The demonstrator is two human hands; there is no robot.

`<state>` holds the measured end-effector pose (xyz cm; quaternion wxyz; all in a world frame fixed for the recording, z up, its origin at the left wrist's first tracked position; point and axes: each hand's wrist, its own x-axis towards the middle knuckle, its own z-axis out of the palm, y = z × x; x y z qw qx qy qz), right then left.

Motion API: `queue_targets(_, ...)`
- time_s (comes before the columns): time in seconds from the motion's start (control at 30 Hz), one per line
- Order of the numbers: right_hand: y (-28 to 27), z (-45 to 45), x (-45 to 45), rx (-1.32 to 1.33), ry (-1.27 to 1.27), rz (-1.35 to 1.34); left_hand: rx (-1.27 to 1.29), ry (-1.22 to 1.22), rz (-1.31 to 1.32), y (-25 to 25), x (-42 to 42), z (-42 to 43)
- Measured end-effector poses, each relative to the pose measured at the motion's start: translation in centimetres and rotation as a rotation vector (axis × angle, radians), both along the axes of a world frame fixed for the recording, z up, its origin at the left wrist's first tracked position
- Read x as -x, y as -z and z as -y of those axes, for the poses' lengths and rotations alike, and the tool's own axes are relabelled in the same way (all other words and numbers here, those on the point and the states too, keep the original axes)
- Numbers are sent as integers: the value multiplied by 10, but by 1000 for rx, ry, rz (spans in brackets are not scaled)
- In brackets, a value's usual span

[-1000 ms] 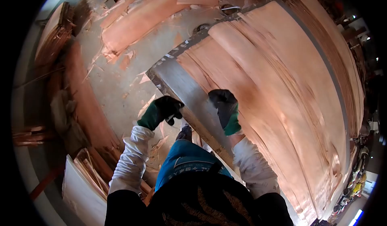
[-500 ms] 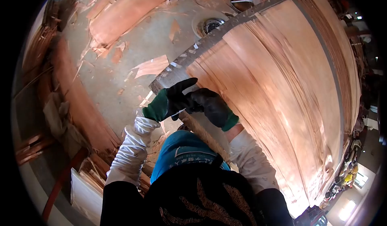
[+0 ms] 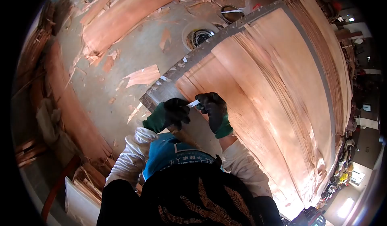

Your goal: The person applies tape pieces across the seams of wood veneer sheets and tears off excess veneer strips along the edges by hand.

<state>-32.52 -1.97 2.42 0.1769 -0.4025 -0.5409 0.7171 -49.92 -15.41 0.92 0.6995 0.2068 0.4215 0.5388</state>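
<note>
Both hands wear black gloves with green cuffs. My left hand (image 3: 174, 112) has its fingers curled at the lower end of a small white strip (image 3: 193, 103), over the near corner of the table. At the strip's other end, my right hand (image 3: 213, 107) pinches it between thumb and fingers. Beyond and right of my hands, reddish wood veneer sheets (image 3: 258, 105) lie overlapping on the dark-edged table (image 3: 163, 89). What the strip is made of is too small to tell.
A round container (image 3: 199, 36) stands on the floor beyond the table edge. Veneer pieces (image 3: 121, 18) and scraps (image 3: 143, 76) lie on the floor. A white board (image 3: 80, 197) leans at the lower left, beside broken veneer. Stacked sheets (image 3: 322, 44) stand at the right.
My hands came together over the table corner, then parted slightly. The white strip now shows clearly between them. The view has shifted, bringing the round container into sight.
</note>
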Motion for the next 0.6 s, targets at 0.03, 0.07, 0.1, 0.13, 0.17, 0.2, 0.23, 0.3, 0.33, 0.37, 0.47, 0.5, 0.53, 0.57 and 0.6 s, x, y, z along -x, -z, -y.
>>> queue_targets(0.03,3,-3,0,12,10,14,43,-8,-47,1,1,1)
queue_targets(0.07,13,-7,-1,-174,57,52,90,-15,-93,5,2,2)
queue_targets(0.1,31,-11,-2,-356,107,91,141,-18,-140,10,4,5)
queue_targets(0.13,38,-13,0,-536,159,131,151,-27,-25,20,14,11)
queue_targets(0.17,42,-19,-4,-600,127,285,125,-44,41,30,23,15)
queue_targets(0.2,47,-22,-6,-707,74,307,99,-66,107,32,29,16)
queue_targets(0.23,52,-22,-7,-815,16,327,71,-91,173,33,33,19)
queue_targets(0.3,56,-13,-8,-384,-192,49,63,-176,33,23,25,22)
queue_targets(0.33,52,-8,-8,-169,-292,-87,84,-182,-17,13,21,20)
queue_targets(0.37,47,-2,-6,-183,-352,-110,103,-186,-64,1,17,16)
queue_targets(0.47,6,21,5,-64,-410,-90,125,-20,-202,-27,9,0)
queue_targets(0.5,15,26,6,18,-288,-192,136,3,-178,-28,6,-2)
queue_targets(0.53,26,31,8,99,-164,-293,114,-8,-138,-24,3,-2)
queue_targets(0.57,33,34,6,144,-83,-333,69,-17,-109,-16,1,0)
queue_targets(0.6,36,36,7,185,-2,-375,24,-24,-80,-3,1,4)
